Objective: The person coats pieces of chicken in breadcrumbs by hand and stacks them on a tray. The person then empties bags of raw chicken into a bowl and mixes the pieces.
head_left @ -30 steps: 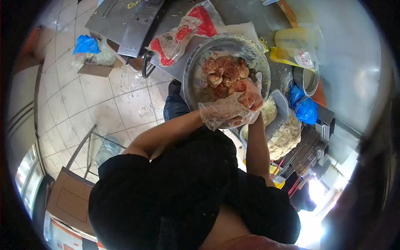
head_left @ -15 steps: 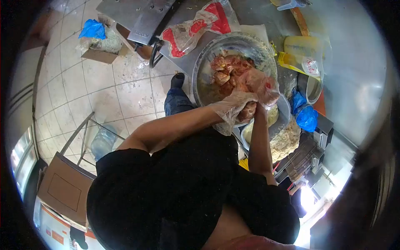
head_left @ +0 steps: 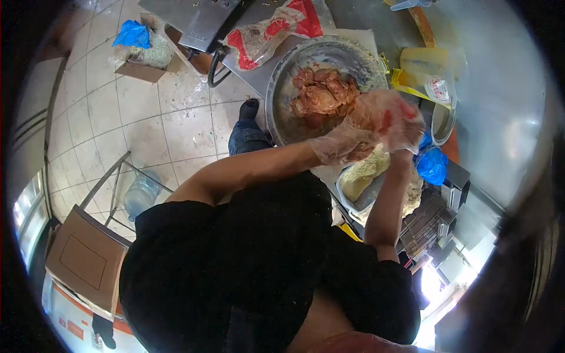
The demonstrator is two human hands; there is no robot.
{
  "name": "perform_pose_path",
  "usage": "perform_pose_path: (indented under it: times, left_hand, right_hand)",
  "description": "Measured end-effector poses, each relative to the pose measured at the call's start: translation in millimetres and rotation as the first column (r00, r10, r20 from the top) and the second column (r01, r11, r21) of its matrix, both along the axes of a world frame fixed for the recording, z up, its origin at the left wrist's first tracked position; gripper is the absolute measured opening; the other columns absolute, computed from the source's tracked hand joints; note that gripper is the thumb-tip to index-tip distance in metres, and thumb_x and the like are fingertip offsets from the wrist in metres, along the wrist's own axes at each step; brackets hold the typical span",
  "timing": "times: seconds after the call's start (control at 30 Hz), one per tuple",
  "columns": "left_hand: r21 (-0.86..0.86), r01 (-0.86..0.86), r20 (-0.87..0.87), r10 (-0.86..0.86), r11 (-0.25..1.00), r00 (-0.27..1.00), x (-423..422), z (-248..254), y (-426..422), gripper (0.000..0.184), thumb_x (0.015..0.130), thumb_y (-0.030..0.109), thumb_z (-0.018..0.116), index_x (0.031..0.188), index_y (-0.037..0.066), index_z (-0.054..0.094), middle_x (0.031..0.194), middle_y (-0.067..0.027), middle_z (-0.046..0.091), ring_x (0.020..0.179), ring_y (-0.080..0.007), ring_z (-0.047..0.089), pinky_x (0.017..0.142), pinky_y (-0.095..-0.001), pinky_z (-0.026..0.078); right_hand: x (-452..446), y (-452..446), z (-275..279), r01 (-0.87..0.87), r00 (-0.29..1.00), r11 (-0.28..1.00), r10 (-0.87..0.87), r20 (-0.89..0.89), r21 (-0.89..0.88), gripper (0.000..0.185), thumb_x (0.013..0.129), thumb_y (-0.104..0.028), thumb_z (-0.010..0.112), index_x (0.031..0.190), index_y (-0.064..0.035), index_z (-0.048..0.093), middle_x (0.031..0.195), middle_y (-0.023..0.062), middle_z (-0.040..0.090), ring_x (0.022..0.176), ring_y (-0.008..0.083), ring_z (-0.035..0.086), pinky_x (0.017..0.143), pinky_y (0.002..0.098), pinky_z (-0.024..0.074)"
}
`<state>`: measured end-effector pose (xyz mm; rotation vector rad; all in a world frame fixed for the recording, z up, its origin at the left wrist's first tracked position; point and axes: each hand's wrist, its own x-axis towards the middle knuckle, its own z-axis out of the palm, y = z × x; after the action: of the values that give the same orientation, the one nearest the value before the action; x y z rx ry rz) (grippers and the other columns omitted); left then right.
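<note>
A big metal bowl [head_left: 281, 76] holds a heap of reddish raw meat pieces [head_left: 323, 94]. Over its lower right rim, both my hands wear clear plastic gloves. My left hand [head_left: 347, 143] has its fingers curled at the bowl's edge, next to my right hand; what it grips is hidden. Smeared with red, my right hand [head_left: 391, 120] is blurred inside its loose glove, and its fingers cannot be made out. Just below the hands sits a tub of pale crumbs [head_left: 362, 176].
A red and white plastic bag [head_left: 276, 29] lies left of the bowl's top. To the right stand a yellowish clear container [head_left: 429, 67] and a blue bag [head_left: 431, 166]. A cardboard box [head_left: 88, 256] and a water bottle [head_left: 141, 197] are at lower left.
Both hands have moved right, from over the bowl to its lower right rim, uncovering more meat. The meat heap has shifted, and more of the crumb tub shows.
</note>
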<state>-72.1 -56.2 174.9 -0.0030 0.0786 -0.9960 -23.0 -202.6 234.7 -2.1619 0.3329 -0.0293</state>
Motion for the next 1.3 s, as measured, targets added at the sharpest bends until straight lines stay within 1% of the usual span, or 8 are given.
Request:
perform_pose_path:
  times: [0.1, 0.27, 0.57, 0.63, 0.8, 1.03, 1.23, 1.3]
  left_hand:
    - [-0.196, -0.033, 0.157, 0.065, 0.98, 0.986, -0.3, 8.5, -1.2, 0.013, 0.088, 0.02, 0.065, 0.093, 0.012, 0.056, 0.068, 0.0009, 0.048, 0.059, -0.0101, 0.051, 0.052, -0.0248, 0.043]
    - [0.21, -0.089, 0.117, 0.065, 0.974, 0.991, -21.2, 48.3, 4.6, 0.02, 0.091, 0.03, 0.063, 0.088, 0.011, 0.055, 0.062, 0.0021, 0.046, 0.051, -0.01, 0.047, 0.045, -0.0249, 0.036]
    - [0.614, -0.541, 0.529, 0.209, 0.575, 0.823, -35.6, 6.3, -6.5, 0.019, 0.095, 0.027, 0.052, 0.102, 0.01, 0.055, 0.072, 0.0004, 0.051, 0.059, -0.0127, 0.052, 0.047, -0.0293, 0.041]
    - [0.22, -0.976, 0.582, -0.804, 0.012, 0.121, -25.7, -2.3, 34.3, 0.021, 0.093, 0.016, 0.044, 0.106, 0.004, 0.055, 0.075, -0.0076, 0.055, 0.067, -0.0261, 0.057, 0.055, -0.0439, 0.043]
    - [-0.436, -0.899, 0.324, -0.923, 0.05, -0.208, 3.2, 33.8, 89.7, 0.037, 0.084, 0.014, 0.055, 0.116, -0.004, 0.053, 0.074, -0.0133, 0.056, 0.069, -0.0314, 0.057, 0.057, -0.0429, 0.045]
    - [0.047, -0.999, 0.837, -0.547, 0.023, 0.026, 23.8, 84.6, 97.9, 0.032, 0.094, 0.033, 0.05, 0.096, 0.004, 0.063, 0.058, -0.008, 0.054, 0.053, -0.0135, 0.051, 0.055, -0.029, 0.041]
    - [-0.282, -0.954, 0.657, -0.745, -0.097, -0.118, 21.7, 66.6, 119.2, 0.025, 0.092, 0.031, 0.05, 0.104, 0.011, 0.061, 0.073, -0.0104, 0.06, 0.069, -0.0225, 0.058, 0.063, -0.0369, 0.045]
    - [-0.36, -0.927, 0.571, -0.81, -0.105, -0.13, 17.8, 60.3, 124.6, 0.026, 0.089, 0.026, 0.052, 0.112, 0.017, 0.061, 0.087, -0.0123, 0.065, 0.08, -0.0277, 0.061, 0.069, -0.0429, 0.047]
  right_hand:
    - [4.2, -8.7, 16.4, 0.119, 0.962, 0.926, -0.198, 0.19, 0.359, 0.02, 0.08, -0.004, 0.07, 0.097, -0.0024, 0.061, 0.089, 0.0026, 0.065, 0.081, 0.0103, 0.059, 0.071, 0.0226, 0.0475]
    - [25.3, -51.9, -25.9, -0.218, 0.86, 0.634, 0.484, 0.16, -0.742, 0.012, 0.085, -0.006, 0.065, 0.097, -0.0073, 0.06, 0.089, 0.0013, 0.064, 0.076, 0.0099, 0.059, 0.068, 0.0215, 0.0473]
    - [18.9, -44.1, -4.1, -0.005, 1.0, 0.989, 0.004, -0.007, -0.15, 0.023, 0.089, -0.013, 0.059, 0.108, -0.0004, 0.062, 0.101, 0.006, 0.066, 0.09, 0.0162, 0.061, 0.081, 0.0294, 0.0487]
    - [27.5, -104.1, -29.7, -0.121, 0.991, 0.992, 0.119, 0.064, 0.029, 0.023, 0.091, -0.013, 0.058, 0.109, -0.0003, 0.062, 0.102, 0.0061, 0.066, 0.09, 0.0153, 0.061, 0.08, 0.0293, 0.0492]
    - [15.8, -96.3, 5.7, -0.101, 0.994, 0.947, 0.108, -0.008, 0.306, 0.024, 0.094, -0.016, 0.055, 0.111, -0.0004, 0.061, 0.103, 0.0059, 0.065, 0.088, 0.0133, 0.061, 0.08, 0.0276, 0.0495]
    - [23.4, -98.8, -14.6, -0.251, 0.966, 0.964, 0.255, -0.039, 0.093, 0.03, 0.098, -0.027, 0.048, 0.11, -0.0025, 0.061, 0.1, 0.0066, 0.063, 0.085, 0.0161, 0.059, 0.076, 0.0266, 0.0479]
    - [-31.3, -16.6, 90.9, -0.252, 0.96, 0.956, 0.228, -0.16, -0.149, 0.036, 0.094, -0.027, 0.048, 0.112, 0.0007, 0.06, 0.102, 0.0118, 0.065, 0.089, 0.0207, 0.059, 0.079, 0.0325, 0.0471]
    - [-21.1, -36.5, 80.4, -0.071, 0.968, 0.942, 0.145, -0.207, 0.328, 0.041, 0.095, -0.033, 0.046, 0.117, -0.0008, 0.058, 0.108, 0.0142, 0.063, 0.099, 0.024, 0.058, 0.089, 0.0333, 0.0437]
